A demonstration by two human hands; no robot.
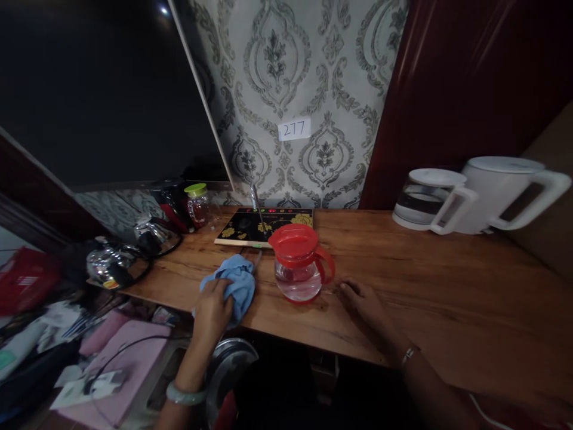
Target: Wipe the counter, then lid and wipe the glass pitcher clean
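Observation:
My left hand [215, 304] is closed on a crumpled blue cloth [242, 285] near the front edge of the wooden table [367, 257]. Just right of the cloth stands a clear pitcher [298, 280] with a red lid, red handle and red base, upright and part filled with clear liquid. My right hand [363, 301] rests at the tabletop to the right of the pitcher's handle, apart from it. Its fingers are loosely stretched and nothing shows in them. Behind the pitcher lies a black electric tea stove [250, 226] with gold flowers and a thin metal spout.
Two shiny metal kettles [114, 263] stand at the left, near a green-lidded glass jug [198, 206] and a black-red kettle [172, 206]. At the back right are a white-lidded glass pitcher [418, 203] and a white jug [492, 194]. A dark screen [98, 89] overhangs the left.

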